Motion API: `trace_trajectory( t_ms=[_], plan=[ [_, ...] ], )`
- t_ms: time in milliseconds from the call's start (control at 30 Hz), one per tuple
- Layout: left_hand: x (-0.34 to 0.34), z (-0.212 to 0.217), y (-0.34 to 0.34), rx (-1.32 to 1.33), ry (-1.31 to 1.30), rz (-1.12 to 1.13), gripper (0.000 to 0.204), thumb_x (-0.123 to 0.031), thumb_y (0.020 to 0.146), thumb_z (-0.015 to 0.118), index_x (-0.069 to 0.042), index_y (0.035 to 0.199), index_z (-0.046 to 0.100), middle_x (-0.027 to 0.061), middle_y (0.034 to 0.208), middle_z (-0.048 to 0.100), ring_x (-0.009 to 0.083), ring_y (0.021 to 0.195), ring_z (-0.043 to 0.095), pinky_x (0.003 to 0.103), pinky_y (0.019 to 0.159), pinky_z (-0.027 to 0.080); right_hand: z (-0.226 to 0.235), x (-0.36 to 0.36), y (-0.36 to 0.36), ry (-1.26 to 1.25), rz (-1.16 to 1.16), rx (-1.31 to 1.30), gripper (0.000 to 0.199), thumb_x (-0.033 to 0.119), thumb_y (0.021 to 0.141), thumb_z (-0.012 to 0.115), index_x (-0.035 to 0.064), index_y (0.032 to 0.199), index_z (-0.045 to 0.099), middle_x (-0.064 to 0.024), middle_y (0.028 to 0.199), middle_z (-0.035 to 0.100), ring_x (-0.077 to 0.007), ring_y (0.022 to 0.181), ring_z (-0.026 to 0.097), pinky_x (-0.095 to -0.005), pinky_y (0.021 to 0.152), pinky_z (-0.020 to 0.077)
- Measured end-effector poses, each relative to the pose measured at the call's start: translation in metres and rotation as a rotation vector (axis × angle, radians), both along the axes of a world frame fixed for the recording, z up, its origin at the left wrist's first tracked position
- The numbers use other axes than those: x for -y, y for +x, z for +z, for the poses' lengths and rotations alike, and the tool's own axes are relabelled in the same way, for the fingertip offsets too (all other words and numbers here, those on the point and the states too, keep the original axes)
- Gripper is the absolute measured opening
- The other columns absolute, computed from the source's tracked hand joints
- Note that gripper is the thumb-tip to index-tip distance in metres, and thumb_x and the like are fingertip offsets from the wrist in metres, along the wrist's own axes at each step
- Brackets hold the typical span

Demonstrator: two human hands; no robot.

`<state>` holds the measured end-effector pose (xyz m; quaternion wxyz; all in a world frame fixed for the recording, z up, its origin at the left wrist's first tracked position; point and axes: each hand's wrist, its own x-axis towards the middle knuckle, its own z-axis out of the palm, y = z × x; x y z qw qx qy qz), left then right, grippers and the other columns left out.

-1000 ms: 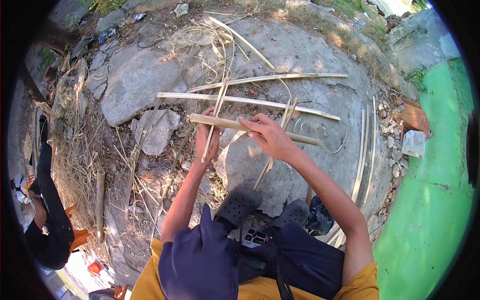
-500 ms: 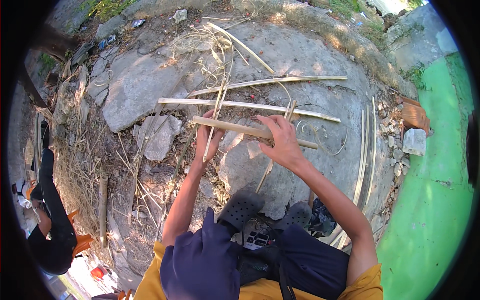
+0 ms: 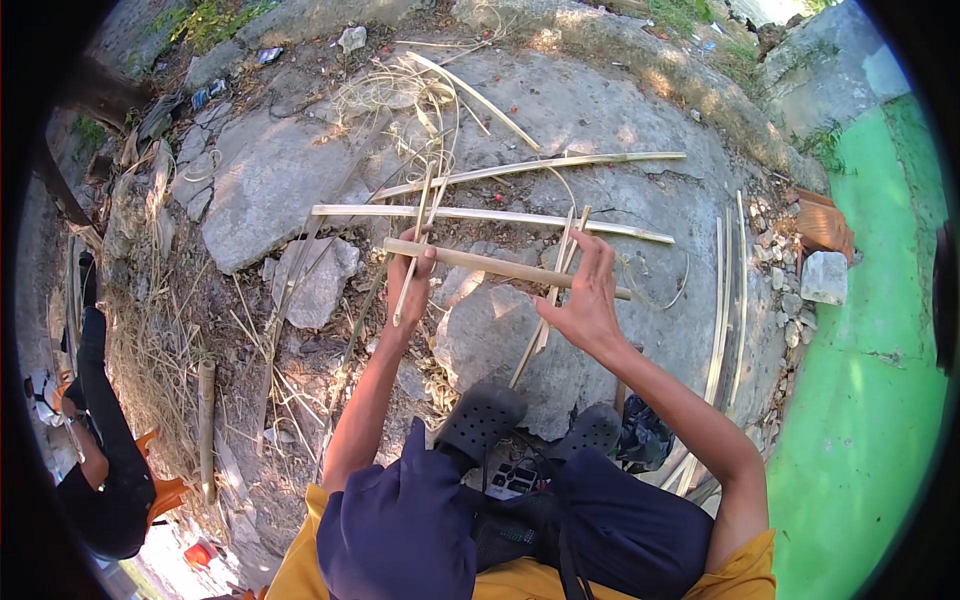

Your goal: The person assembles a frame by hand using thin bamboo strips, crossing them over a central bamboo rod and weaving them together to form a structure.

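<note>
We sit on broken rocky ground (image 3: 560,100) with a small frame of split bamboo laid out ahead of our knees. Our left hand (image 3: 410,275) has its fingers closed around the left end of the thick bamboo crosspiece (image 3: 500,265), right where a thin upright sliver (image 3: 420,240) crosses it. Our right hand (image 3: 590,295) rests on the same crosspiece further right, fingers spread and pressing down beside two more thin slivers (image 3: 560,260); it grips nothing outright. Beyond the crosspiece lie two long flat strips (image 3: 480,213), roughly parallel and a little apart, the farther one angled upward to the right. A loose tangle of thin fibre (image 3: 400,95) lies past them.

We judge this as the step of seating the nearest crosspiece against the uprights. The next move seems to call for holding the crossing steady with one hand while the other aligns the slivers, since they lie loose and tilted. Another person (image 3: 95,440) crouches at far left, well apart.
</note>
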<state>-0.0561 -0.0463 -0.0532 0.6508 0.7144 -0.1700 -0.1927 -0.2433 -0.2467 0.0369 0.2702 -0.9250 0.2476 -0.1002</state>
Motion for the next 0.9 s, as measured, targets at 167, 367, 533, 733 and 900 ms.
trace_trajectory(
  t_ms=[167,367,533,733,900],
  plan=[
    [0.003,0.002,0.002,0.081,0.031,0.037,0.065,-0.056,0.098,0.056,-0.003,0.136,0.055,0.0089,0.103,0.056,0.0181,0.097,0.05,0.036,0.091,0.043,-0.01,0.013,-0.016,0.174,-0.066,-0.11,0.108,0.028,0.072,0.083,-0.0002,0.153,0.018,-0.0264,0.139,0.042,-0.0395,0.133,0.043,-0.0501,0.112,0.0323],
    [-0.006,-0.005,0.018,0.165,0.122,0.001,0.056,-0.052,0.101,0.05,-0.007,0.134,0.058,0.0118,0.1,0.06,0.0222,0.094,0.055,0.04,0.089,0.045,-0.02,0.019,-0.032,0.241,-0.079,-0.093,0.112,0.034,0.074,0.083,-0.0004,0.155,0.013,-0.0236,0.124,0.06,-0.0371,0.119,0.058,-0.05,0.112,0.0266],
    [-0.007,-0.012,0.017,0.25,0.136,-0.008,0.057,-0.053,0.101,0.049,-0.007,0.133,0.058,0.0116,0.096,0.059,0.0222,0.092,0.055,0.04,0.087,0.045,-0.013,0.022,-0.039,0.201,-0.059,-0.131,0.111,0.044,0.074,0.083,0.0011,0.154,0.018,-0.0229,0.123,0.061,-0.0338,0.119,0.058,-0.0508,0.111,0.0246],
    [-0.003,-0.01,0.014,0.166,0.041,0.016,0.055,-0.05,0.103,0.047,-0.005,0.133,0.057,0.0066,0.095,0.055,0.0159,0.087,0.047,0.035,0.081,0.042,-0.018,0.031,-0.052,0.182,-0.057,-0.169,0.103,0.055,0.075,0.081,0.0023,0.149,0.032,-0.0214,0.124,0.057,-0.0328,0.122,0.054,-0.0499,0.111,0.0256],
    [-0.005,-0.007,0.019,0.193,0.114,-0.007,0.051,-0.045,0.106,0.044,-0.004,0.132,0.057,0.0035,0.086,0.049,0.0134,0.078,0.041,0.033,0.072,0.039,-0.014,0.029,-0.054,0.142,-0.139,-0.303,0.096,0.051,0.075,0.083,0.0049,0.146,0.039,-0.0215,0.14,0.045,-0.035,0.129,0.05,-0.0488,0.113,0.0307]
  ],
)
